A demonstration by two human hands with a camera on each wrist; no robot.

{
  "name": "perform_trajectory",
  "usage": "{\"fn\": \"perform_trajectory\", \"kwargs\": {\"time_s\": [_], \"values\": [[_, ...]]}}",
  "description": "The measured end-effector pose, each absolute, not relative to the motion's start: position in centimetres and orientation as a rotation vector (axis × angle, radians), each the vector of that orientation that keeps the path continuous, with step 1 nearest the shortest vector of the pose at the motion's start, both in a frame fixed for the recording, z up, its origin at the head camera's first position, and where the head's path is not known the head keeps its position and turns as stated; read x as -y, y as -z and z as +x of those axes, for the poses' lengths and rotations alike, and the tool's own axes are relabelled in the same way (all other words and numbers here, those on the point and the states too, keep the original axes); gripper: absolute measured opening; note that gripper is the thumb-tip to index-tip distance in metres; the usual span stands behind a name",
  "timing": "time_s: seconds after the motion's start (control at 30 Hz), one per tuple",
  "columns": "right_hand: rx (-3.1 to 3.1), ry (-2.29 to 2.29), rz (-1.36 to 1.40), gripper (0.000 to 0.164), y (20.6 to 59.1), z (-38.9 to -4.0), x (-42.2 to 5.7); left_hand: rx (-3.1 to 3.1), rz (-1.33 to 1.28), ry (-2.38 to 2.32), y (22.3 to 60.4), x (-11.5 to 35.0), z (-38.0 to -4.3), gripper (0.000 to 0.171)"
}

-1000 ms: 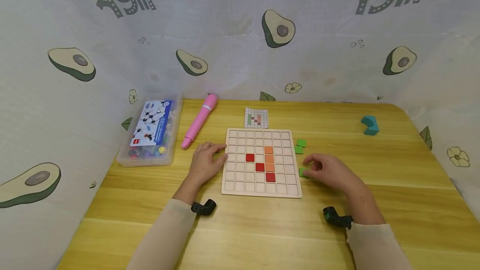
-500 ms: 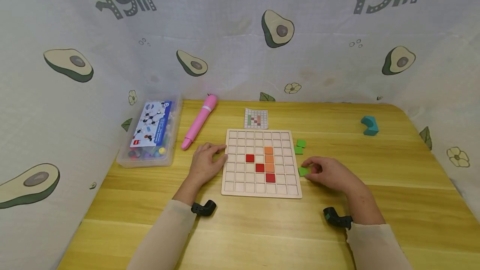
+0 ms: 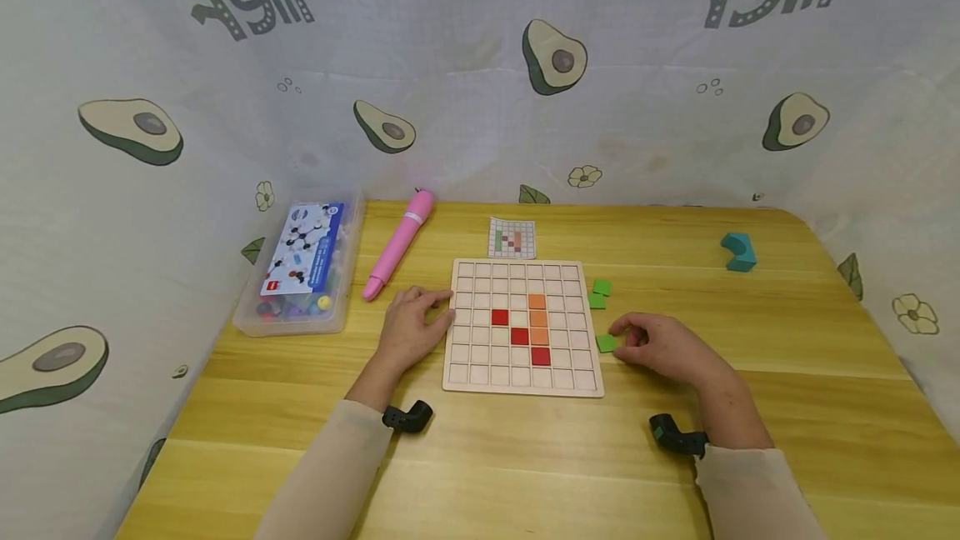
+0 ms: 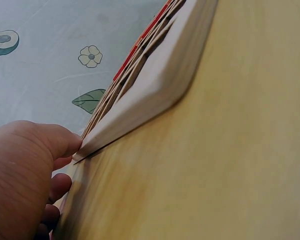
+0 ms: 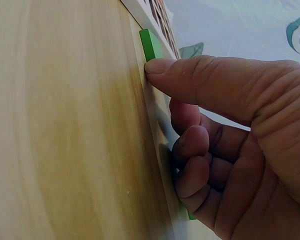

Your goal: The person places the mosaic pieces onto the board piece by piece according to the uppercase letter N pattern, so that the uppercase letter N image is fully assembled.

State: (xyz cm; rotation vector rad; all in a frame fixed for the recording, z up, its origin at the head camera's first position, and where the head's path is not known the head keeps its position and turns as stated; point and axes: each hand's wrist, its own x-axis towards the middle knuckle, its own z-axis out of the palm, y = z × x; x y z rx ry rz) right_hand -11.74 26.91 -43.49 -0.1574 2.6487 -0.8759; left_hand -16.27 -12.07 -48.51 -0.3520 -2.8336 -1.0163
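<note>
A pale wooden grid board [image 3: 480,373] lies on the table with red tiles [image 3: 520,337] and orange tiles [image 3: 537,318] in some squares. In the head view my left hand [image 3: 411,327] rests at its left edge; thumb and forefinger touch the rim. To the right of the board, my right hand [image 3: 663,347] is beside a flat green tile [image 3: 605,343], thumb tip touching the tile's near side in the right wrist view. Its other fingers are bent, and the tile is not seen pinched between them. Two more green tiles [image 3: 602,287] lie farther back.
A small printed grid card [image 3: 512,238] lies behind the board. At left are a pink pen-shaped object [image 3: 400,244] and a clear plastic box [image 3: 300,265] of small coloured pieces. A teal arch block [image 3: 740,252] stands at the back right. A patterned cloth [image 3: 465,107] hangs behind the table.
My right fingers have drawn back slightly to the right, showing more of the nearest green tile, which stays flat. The left hand and board look unchanged.
</note>
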Motion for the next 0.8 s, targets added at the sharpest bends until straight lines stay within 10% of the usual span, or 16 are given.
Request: {"fn": "perform_trajectory", "kwargs": {"time_s": [0.8], "values": [[-2.674, 0.830, -0.173, 0.025, 43.32, -12.09, -26.82, 2.846, -0.339, 1.025, 48.13, 11.92, -16.21, 0.038]]}}
